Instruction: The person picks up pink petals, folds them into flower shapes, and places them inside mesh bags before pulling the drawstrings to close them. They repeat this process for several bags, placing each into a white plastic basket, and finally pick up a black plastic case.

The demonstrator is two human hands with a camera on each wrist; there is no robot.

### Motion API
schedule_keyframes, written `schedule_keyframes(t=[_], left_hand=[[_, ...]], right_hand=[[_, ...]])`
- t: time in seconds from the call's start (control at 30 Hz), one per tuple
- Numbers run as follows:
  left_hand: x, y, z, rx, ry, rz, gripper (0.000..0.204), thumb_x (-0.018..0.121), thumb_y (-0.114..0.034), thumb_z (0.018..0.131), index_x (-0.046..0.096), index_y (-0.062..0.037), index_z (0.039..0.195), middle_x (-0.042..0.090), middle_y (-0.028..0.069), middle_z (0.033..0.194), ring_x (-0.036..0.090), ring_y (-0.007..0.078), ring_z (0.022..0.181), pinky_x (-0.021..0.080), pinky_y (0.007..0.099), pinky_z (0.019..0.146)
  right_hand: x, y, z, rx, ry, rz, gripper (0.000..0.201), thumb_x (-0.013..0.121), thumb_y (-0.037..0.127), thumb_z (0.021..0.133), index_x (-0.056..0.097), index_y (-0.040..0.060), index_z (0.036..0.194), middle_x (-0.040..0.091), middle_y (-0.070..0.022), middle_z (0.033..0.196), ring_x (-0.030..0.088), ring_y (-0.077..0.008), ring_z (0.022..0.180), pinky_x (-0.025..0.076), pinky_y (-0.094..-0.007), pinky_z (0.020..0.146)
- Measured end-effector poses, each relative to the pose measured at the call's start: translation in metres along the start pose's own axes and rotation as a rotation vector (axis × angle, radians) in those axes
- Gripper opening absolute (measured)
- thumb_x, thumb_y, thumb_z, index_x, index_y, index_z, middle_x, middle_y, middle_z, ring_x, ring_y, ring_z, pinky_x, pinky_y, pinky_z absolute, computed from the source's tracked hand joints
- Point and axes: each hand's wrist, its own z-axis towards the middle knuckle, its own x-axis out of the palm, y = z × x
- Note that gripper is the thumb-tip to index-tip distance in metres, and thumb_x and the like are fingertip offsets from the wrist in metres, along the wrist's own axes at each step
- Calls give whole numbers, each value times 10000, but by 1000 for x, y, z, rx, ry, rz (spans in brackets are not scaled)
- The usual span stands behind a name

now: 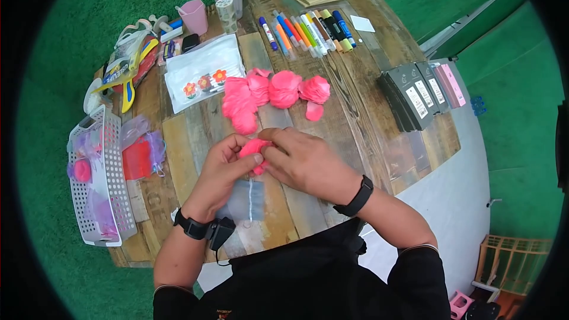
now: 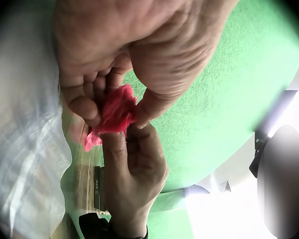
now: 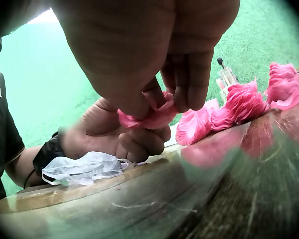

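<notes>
Bright pink fabric petals (image 1: 253, 147) are held between my two hands, close over the table's near side. My left hand (image 1: 219, 169) pinches them between thumb and fingers. From the other side my right hand (image 1: 308, 163) grips the same petals, its fingertips on their upper edge. In the left wrist view the held petals (image 2: 117, 110) look crumpled and layered; in the right wrist view the petals (image 3: 152, 118) curve like a small cup. Just beyond the hands lie several stacks of pink petals (image 1: 284, 89). A translucent zip bag (image 1: 242, 201) rests below my left hand.
At the left stands a white perforated basket (image 1: 121, 184) with mesh pouches. A white bag with flower prints (image 1: 184, 71), a pink cup (image 1: 194, 16) and a row of markers (image 1: 308, 31) are farther back. Dark boxes (image 1: 409, 98) stand at the right edge.
</notes>
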Motion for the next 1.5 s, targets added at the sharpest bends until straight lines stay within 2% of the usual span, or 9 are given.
schedule_keyframes(t=[0.3, 0.5, 0.6, 0.7, 0.8, 0.9, 1.2, 1.4, 1.5], left_hand=[[-6, 3, 1, 48, -53, -52, 168, 664, -56, 1050, 676, 9, 1204, 744, 43, 1081, 683, 86, 972, 540, 263, 873], [-4, 7, 3, 133, -88, -62, 126, 653, -32, 1052, 675, 14, 1168, 744, 52, 1078, 685, 80, 953, 549, 258, 866], [-4, 10, 3, 172, -100, -18, 119, 652, -14, 1050, 667, 14, 1165, 744, 51, 1084, 691, 81, 945, 561, 258, 862], [0, 8, 1, 195, -107, 41, 135, 651, 3, 1047, 655, 18, 1182, 738, 53, 1107, 694, 86, 970, 570, 261, 875], [1, 7, -1, 216, -93, 101, 156, 657, 18, 1039, 645, 19, 1195, 726, 56, 1133, 694, 93, 1011, 575, 268, 896], [-1, 10, 0, 233, -75, 144, 182, 672, 30, 1026, 636, 15, 1204, 712, 58, 1152, 692, 99, 1051, 581, 274, 912], [0, 10, 0, 211, -17, 165, 318, 745, 41, 983, 606, -1, 1266, 700, 70, 1213, 696, 127, 1117, 605, 307, 965], [8, 10, 0, 232, -24, 172, 324, 744, 47, 982, 612, 1, 1275, 701, 67, 1221, 693, 127, 1139, 598, 305, 981], [5, 14, 0, 225, -52, 185, 285, 717, 41, 1003, 623, 8, 1270, 704, 58, 1207, 689, 117, 1132, 586, 291, 976]], right_hand=[[-3, 1, 1, 56, -14, 88, 344, 780, 292, 961, 657, 48, 1170, 667, -141, 1296, 708, -327, 1111, 612, -417, 906], [6, -1, -5, 264, -44, 386, 354, 768, 256, 1001, 645, 8, 1221, 701, -168, 1255, 741, -339, 1082, 620, -420, 900], [4, 11, 1, 588, -92, 680, 349, 777, 218, 1005, 633, -7, 1230, 719, -172, 1220, 767, -313, 1037, 627, -401, 876], [8, 16, 5, 612, -137, 720, 387, 777, 171, 1001, 620, -24, 1296, 743, -158, 1171, 777, -254, 992, 626, -370, 864], [15, 8, 3, 673, -19, 925, 433, 781, 104, 994, 610, -23, 1371, 726, -97, 1217, 713, -131, 1042, 596, -293, 893], [33, 1, -4, 715, -116, 1031, 452, 780, 84, 974, 628, -30, 1385, 744, -89, 1113, 718, -105, 954, 603, -281, 848], [26, 5, -5, 740, -159, 969, 375, 783, 46, 957, 683, 1, 1316, 736, -10, 1030, 670, -57, 889, 560, -233, 814], [17, 9, -1, 741, -152, 818, 357, 811, 71, 929, 714, 4, 1266, 754, -29, 1001, 680, -74, 863, 564, -245, 799], [25, 7, -2, 676, -179, 782, 353, 799, 59, 938, 690, -22, 1264, 753, -68, 943, 704, -101, 815, 591, -270, 742]])
